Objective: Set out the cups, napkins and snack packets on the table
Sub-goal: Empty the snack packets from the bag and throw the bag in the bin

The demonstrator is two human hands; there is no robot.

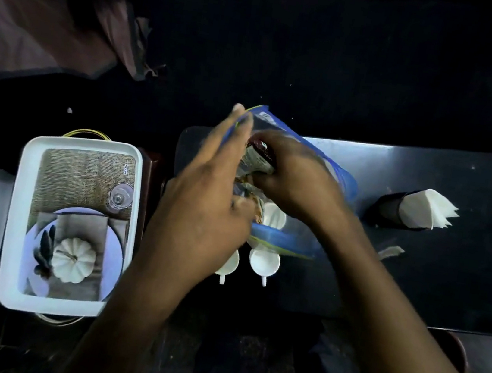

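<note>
Reaching into a clear zip-top plastic bag with a blue seal strip, the right hand is closed around a small crinkled snack packet with a dark red end, fingers curled over it so the packet's far end pokes out toward 11 o'clock. The packet's long axis runs roughly from 5 to 11 o'clock, and it sits at the bag's mouth, not yet clear of it by my reading. The left hand holds the bag's near lip, fingers spread and extended toward 12 o'clock with the thumb pinching the blue edge at about 4 o'clock of the palm; it is blurred, so the exact pinch is hard to judge. Of the two, the right hand is plainly the one on the packet, and drawing it out would likely mean pulling along that axis while the left steadies the opening. Below the bag, at 6 o'clock, small white handled cups stand on the dark rectangular table. At 3 o'clock, a dark holder with folded white paper napkins lies on its side. Well apart at 9 o'clock rests a white rectangular tray with a printed table-setting picture.
</note>
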